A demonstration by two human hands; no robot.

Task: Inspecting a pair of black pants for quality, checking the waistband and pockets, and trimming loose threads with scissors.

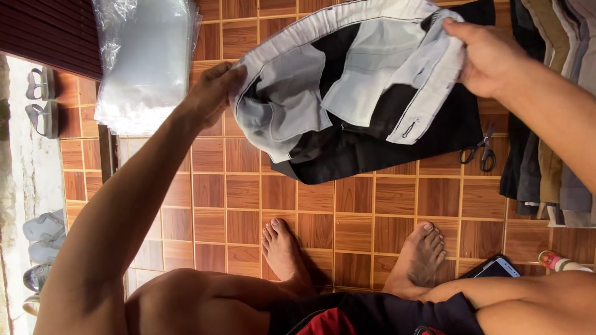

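Shorts [366, 124], inside out and partly cut off up top, pinched by left hand [211, 93] and right hand [487, 59] fingers; scissors [481, 149], plastic bags [143, 62] nearby.

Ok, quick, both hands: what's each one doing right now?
Left hand: closed on one end of the black shorts' waistband.
Right hand: closed on the other end of the waistband.

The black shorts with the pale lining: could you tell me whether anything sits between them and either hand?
Nothing visible does: the left hand and the right hand each already grip the shorts directly at the waistband.
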